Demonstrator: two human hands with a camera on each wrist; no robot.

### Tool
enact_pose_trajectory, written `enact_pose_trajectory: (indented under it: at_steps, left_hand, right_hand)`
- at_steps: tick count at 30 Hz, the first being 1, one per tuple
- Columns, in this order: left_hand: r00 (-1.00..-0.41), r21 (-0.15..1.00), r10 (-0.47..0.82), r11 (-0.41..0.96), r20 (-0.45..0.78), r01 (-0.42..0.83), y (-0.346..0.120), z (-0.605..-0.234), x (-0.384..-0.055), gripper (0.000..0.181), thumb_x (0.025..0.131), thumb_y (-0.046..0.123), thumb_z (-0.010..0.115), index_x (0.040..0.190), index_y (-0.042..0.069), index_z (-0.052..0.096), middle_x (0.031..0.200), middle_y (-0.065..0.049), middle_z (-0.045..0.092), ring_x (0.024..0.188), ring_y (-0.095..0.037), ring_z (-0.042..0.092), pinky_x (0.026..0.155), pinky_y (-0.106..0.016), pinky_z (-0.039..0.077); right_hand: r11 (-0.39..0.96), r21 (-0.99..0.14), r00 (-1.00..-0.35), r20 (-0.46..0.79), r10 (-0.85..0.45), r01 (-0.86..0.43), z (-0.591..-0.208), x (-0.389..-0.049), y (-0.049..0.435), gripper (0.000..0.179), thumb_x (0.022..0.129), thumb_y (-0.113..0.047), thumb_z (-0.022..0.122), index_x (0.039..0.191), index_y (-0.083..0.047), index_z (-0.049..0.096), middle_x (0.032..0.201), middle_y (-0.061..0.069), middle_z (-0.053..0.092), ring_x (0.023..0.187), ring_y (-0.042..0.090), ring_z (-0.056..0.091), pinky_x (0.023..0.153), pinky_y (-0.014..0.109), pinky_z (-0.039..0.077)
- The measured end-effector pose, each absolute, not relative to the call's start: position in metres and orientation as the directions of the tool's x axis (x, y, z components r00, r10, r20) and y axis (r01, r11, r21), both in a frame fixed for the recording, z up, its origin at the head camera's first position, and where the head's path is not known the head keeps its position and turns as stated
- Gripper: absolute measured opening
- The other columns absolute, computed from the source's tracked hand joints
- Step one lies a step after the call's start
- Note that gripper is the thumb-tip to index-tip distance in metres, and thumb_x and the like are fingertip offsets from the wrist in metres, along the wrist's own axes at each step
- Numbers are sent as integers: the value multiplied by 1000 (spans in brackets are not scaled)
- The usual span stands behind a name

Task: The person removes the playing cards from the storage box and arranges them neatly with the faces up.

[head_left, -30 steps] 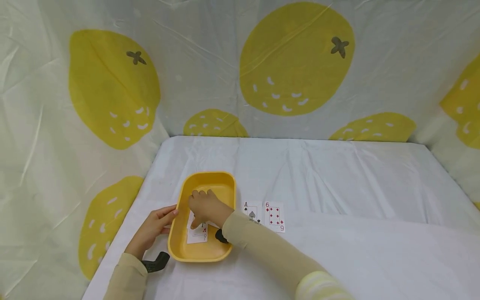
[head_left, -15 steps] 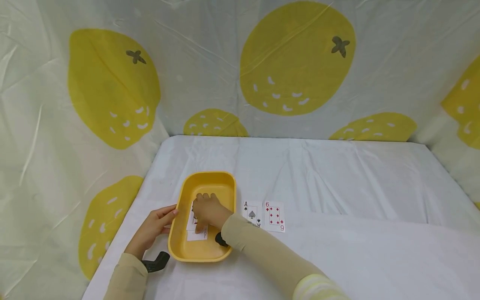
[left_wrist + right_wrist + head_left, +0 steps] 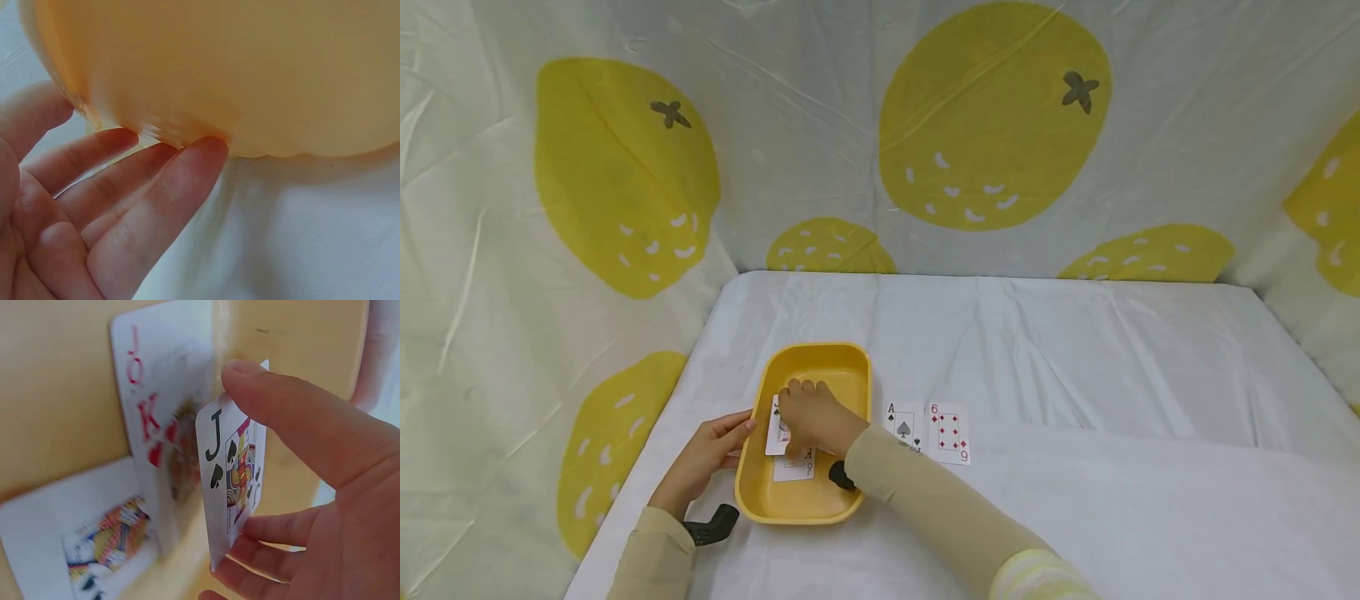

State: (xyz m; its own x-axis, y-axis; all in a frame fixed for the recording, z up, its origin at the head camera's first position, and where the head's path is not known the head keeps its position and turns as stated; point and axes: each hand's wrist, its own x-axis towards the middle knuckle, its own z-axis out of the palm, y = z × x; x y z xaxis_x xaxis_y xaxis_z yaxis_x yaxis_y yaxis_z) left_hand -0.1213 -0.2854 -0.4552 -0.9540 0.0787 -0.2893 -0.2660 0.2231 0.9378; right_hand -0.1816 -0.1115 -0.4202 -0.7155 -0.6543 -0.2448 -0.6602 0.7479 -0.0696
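Note:
A yellow tray (image 3: 748, 500) lies on the white cloth. My left hand (image 3: 703, 454) is at its left side, fingertips touching the outer wall (image 3: 262, 81). My right hand (image 3: 812, 417) reaches inside, holding a jack of spades (image 3: 234, 472) between thumb and fingers; in the right wrist view the card stands tilted on edge. Behind it is a white card with a red K and hearts (image 3: 147, 425), red J and O letters above. A face card with black spades (image 3: 106, 537) lies beside that one. In the head view my right hand partly covers the cards.
An ace of spades (image 3: 904, 425) and a six of diamonds (image 3: 950, 433) lie face up right of the tray. My right sleeve (image 3: 940, 500) crosses in front of them. A lemon-printed curtain (image 3: 820, 125) stands behind the table.
My right hand shifted slightly right, then back left. The jack of spades has moved left from under it and shows more. My left hand and the tray stay put.

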Motion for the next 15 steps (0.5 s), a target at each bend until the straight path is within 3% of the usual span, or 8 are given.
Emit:
enact_pose_trajectory:
  at_steps: [8, 15]
  left_hand:
    - [-955, 934, 60, 235, -292, -271, -286, -458, -122, 52, 91, 27, 54, 130, -5, 43, 119, -21, 53, 90, -21, 59, 70, -36, 53]
    - [-955, 933, 61, 237, -291, -269, -286, -458, -123, 53, 90, 27, 55, 130, -6, 43, 117, -21, 54, 89, -20, 59, 70, -36, 53]
  right_hand:
    - [738, -80, -706, -237, -667, -670, -391, -189, -93, 85, 65, -52, 73, 130, -9, 39, 118, 3, 44, 108, 17, 42, 95, 35, 34]
    - [725, -71, -702, -203, -682, -685, -378, -196, -60, 91, 63, -54, 74, 132, -6, 37, 124, 6, 42, 114, 20, 39, 97, 36, 32]
